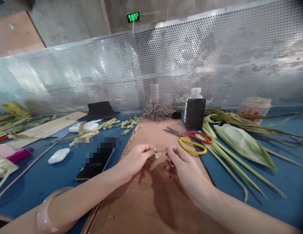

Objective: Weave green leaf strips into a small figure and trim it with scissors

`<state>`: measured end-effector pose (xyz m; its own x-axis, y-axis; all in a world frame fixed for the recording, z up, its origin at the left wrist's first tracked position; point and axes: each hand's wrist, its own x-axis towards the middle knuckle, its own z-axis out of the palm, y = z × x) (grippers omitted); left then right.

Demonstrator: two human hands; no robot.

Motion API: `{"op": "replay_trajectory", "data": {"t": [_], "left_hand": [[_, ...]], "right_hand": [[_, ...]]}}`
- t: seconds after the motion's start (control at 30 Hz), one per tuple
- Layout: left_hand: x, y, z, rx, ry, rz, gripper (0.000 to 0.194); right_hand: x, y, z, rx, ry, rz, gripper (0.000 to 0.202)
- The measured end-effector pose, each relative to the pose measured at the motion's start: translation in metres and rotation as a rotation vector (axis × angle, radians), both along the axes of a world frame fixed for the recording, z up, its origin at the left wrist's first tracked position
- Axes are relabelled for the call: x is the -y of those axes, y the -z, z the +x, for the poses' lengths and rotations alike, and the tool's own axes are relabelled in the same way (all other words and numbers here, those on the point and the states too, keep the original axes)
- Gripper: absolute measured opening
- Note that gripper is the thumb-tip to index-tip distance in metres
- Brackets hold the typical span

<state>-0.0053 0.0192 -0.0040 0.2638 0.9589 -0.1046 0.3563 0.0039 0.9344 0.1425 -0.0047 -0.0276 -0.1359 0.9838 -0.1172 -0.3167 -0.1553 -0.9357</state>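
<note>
Strand [162,150] spans left hand [136,160] to right hand [185,166]

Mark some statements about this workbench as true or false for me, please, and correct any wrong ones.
1. A thin strand runs between the left hand and the right hand. True.
2. The bangle is on the right arm. False: the bangle is on the left arm.
3. The scissors have one red and one yellow handle. True.
4. The white case lies on the board. False: the white case lies on the blue surface, left of the board.
5. The yarn lies beyond both hands. True.
</note>
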Motion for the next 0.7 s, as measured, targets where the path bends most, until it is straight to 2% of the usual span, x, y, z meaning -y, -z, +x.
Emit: {"op": "replay_trajectory", "data": {"t": [0.1,0.2,0.3,0.47,0.6,0.7], "left_hand": [[-0.002,0.001,-0.003,-0.178,0.015,0.133,0.030],[-0.002,0.001,-0.005,-0.405,0.047,0.336,0.029],[0.001,0.000,-0.005,-0.508,0.104,0.433,0.031],[0.003,-0.001,-0.005,-0.549,0.150,0.502,0.033],[0.003,0.001,-0.005,-0.543,0.185,0.519,0.028],[0.002,0.002,-0.004,-0.514,0.215,0.547,0.019]], "right_hand": [[-0.001,0.001,0.001,0.161,0.004,0.113,0.021],[-0.005,0.003,0.005,0.477,0.116,0.402,0.014],[-0.014,0.006,0.011,0.717,0.186,0.623,0.009],[-0.024,0.010,0.015,0.845,0.081,0.625,0.012],[-0.023,0.006,0.015,0.898,0.075,0.630,0.013],[-0.018,0.001,0.014,0.931,0.067,0.693,0.013]]}}
